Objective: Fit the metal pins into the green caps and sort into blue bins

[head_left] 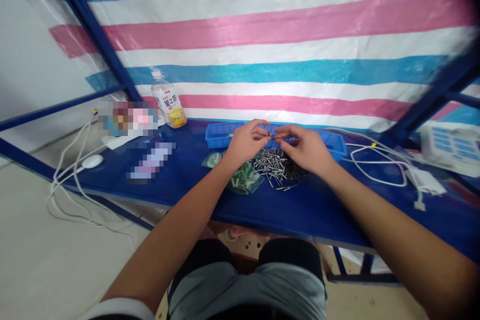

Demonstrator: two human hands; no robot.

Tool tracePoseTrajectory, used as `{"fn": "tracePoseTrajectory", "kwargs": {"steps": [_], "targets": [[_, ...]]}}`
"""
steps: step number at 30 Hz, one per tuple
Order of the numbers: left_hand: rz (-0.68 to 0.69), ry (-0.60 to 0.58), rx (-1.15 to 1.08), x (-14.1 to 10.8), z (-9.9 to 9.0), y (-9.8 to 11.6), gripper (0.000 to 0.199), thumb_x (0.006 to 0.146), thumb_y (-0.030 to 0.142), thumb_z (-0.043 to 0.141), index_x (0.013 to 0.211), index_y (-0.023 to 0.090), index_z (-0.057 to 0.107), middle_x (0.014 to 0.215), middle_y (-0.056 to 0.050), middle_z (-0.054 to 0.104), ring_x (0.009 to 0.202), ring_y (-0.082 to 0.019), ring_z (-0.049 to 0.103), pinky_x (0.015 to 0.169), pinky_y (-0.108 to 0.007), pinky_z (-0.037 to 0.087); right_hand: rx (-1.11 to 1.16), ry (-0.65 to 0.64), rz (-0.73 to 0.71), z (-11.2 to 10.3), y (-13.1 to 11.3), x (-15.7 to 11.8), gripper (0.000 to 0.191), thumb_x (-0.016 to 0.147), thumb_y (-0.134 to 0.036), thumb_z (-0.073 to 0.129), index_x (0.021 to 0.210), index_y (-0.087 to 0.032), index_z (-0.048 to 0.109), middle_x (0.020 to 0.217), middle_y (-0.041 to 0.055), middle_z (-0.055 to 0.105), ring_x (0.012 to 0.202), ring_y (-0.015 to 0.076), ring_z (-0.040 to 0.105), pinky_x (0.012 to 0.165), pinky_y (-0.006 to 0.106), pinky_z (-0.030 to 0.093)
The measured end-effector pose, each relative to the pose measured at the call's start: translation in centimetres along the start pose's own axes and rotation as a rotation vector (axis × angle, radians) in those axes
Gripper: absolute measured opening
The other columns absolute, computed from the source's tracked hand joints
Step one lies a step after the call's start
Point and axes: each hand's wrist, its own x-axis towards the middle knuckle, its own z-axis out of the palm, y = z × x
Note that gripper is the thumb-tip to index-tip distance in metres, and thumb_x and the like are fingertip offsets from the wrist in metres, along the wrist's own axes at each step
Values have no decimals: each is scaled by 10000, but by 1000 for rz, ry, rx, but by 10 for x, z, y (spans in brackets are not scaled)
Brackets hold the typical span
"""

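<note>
My left hand [247, 142] and my right hand [305, 147] meet fingertip to fingertip above a pile of thin metal pins [275, 165] that look like blind rivets, some silver, some dark. Both hands are closed in a pinch. A small dark bit shows between the fingertips, too small to name. Behind the hands stands a row of blue plastic bins [219, 135], partly hidden by them. A clear bag of green and white small parts [245, 180] lies left of the pile, under my left wrist.
On the blue tabletop [300, 215], a drink bottle [169, 100] stands at the back left. A white mouse [92, 161] and loose cables lie farther left. White cables, an adapter [425, 181] and a white device with blue keys [450, 142] are on the right. Striped sheeting hangs behind.
</note>
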Motion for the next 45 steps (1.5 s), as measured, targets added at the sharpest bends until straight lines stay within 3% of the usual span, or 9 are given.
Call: {"fn": "tracePoseTrajectory", "kwargs": {"steps": [4, 10, 18, 23, 27, 30, 35, 39, 45], "targets": [[-44, -2, -2, -2, 2, 4, 442, 806, 99, 738, 1219, 226, 645, 1019, -76, 811, 899, -231, 808, 869, -388, 658, 1, 1, -4, -1, -1, -1, 298, 934, -392, 745, 1188, -236, 751, 981, 70, 819, 856, 242, 773, 744, 408, 625], [-34, -33, 16, -1, 4, -2, 394, 792, 179, 811, 1158, 233, 677, 997, -66, 807, 930, -248, 805, 900, -413, 662, -65, -27, -23, -2, -3, 0, 127, 938, -351, 708, 947, -243, 775, 962, 61, 830, 825, 243, 764, 727, 407, 607], [16, -40, -56, 0, 3, -1, 368, 851, 219, 816, 1182, 239, 655, 1069, -75, 803, 973, -225, 797, 921, -382, 651, -194, -99, -86, -6, 0, 0, 378, 952, -246, 619, 1316, -257, 720, 964, 44, 832, 718, 225, 752, 752, 411, 602], [14, -12, 35, -1, 1, 3, 224, 989, 375, 706, 1165, 237, 685, 942, -64, 813, 792, -197, 778, 779, -351, 629, -207, -3, -80, -7, 1, 0, 251, 970, -273, 629, 1173, -262, 775, 1012, 56, 846, 800, 252, 784, 799, 441, 613], [22, -91, 102, -3, 2, 2, 297, 1030, 407, 638, 1253, 235, 732, 853, -54, 812, 668, -188, 751, 687, -344, 607, -185, 59, -64, -7, 2, 1, 172, 972, -308, 666, 1092, -255, 777, 988, 57, 838, 821, 252, 780, 790, 431, 609], [75, -122, 137, -4, 3, 2, 337, 1018, 383, 647, 1306, 237, 744, 936, -67, 833, 801, -216, 789, 783, -373, 632, -174, 62, -104, -5, 2, 2, 121, 953, -295, 686, 1032, -263, 771, 963, 57, 806, 850, 247, 754, 772, 421, 606], [96, -88, 177, -2, 3, 5, 244, 981, 341, 689, 1175, 265, 815, 1135, -67, 840, 989, -242, 790, 940, -421, 638, -124, 41, -99, -1, 4, 3, 77, 925, -248, 685, 970, -270, 744, 953, 47, 776, 862, 228, 729, 729, 396, 605], [89, -100, 109, 2, 2, 0, 245, 933, 249, 710, 1155, 266, 813, 1115, -53, 841, 1017, -232, 797, 977, -410, 641, -106, -5, -83, 1, 5, 3, 108, 916, -225, 675, 984, -274, 742, 1030, 48, 789, 935, 228, 742, 785, 410, 625], [58, -20, 35, 4, 2, -10, 573, 881, 169, 726, 1445, 238, 653, 1105, -87, 816, 982, -225, 804, 934, -379, 646, -77, -20, -65, 1, 0, 2, 136, 941, -247, 641, 1032, -259, 741, 1053, 57, 808, 954, 233, 754, 775, 405, 624]]}}
